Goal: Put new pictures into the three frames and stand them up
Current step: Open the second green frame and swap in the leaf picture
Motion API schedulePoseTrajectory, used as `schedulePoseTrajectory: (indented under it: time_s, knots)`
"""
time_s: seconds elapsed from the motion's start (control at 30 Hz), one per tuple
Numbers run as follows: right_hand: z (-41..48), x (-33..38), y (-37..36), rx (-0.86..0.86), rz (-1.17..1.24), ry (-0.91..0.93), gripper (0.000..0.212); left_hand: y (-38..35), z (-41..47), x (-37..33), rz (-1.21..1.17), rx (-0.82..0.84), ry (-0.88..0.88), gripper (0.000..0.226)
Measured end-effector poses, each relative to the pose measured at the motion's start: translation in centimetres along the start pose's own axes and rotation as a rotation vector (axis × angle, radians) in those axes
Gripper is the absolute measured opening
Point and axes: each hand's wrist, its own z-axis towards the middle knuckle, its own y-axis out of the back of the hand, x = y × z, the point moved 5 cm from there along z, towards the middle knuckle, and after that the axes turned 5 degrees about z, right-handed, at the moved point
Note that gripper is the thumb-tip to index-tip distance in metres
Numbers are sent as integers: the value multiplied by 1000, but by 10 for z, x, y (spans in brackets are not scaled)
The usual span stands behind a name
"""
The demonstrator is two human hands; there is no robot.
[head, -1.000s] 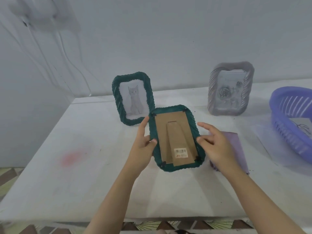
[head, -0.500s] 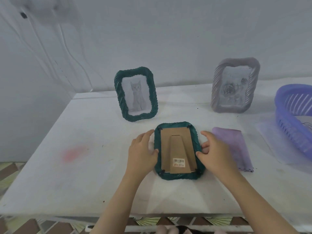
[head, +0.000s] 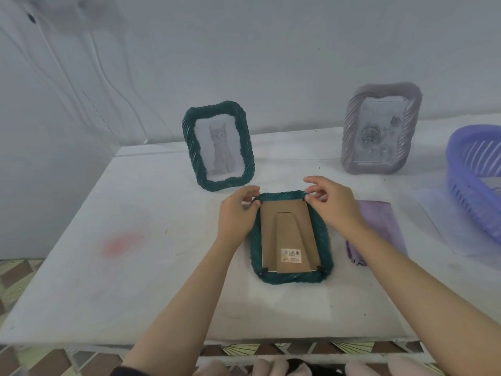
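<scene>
Currently: face-down frame [head: 291, 237] lies flat on the table [head: 162, 267], mid-front, with the cardboard back [head: 284, 221] up and the easel leg [head: 291, 240] folded flat. Left hand [head: 237, 213]: grip closed on the top left corner, fingertips curled over the rim. Right hand [head: 334, 204]: grip pinched at the top right corner, thumb and forefinger together. Whether either holds the small black tab there is too small to tell. The lower tabs [head: 264, 270] show at the bottom corners, but their set cannot be read.

Risks, as judged:
- The tabs are tiny. A finger could slip off, or a forced turn could bend or snap one.
- With both hands working the far edge, a push could slide the frame away. The cat frame [head: 218, 150] stands just behind the left hand and could be knocked flat.
- If the back is lifted while the lower tabs hold it, the cardboard may crease or the easel hinge may tear.
- With the back off, any pane inside sits loose, so tilting the frame could drop it.
- The right forearm passes over the purple cloth [head: 379, 226], and a drag could pull it along.

The grey frame [head: 381, 131] stands well apart, out of harm.
</scene>
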Motion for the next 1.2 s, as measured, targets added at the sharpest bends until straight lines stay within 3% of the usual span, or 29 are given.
schedulePoseTrajectory:
  time_s: [0.37,0.53,1.2]
  knots:
    - [9,-2,-6,-50,-27,-5,32,-3,11,0,-5,-64,39,19]
    - [9,1,-8,-89,-69,10,26,-3,15,2,-1,31,-6,26]
    - [5,1,-8,-54,-124,31,27,-10,23,-3,105,-20,-66,14]
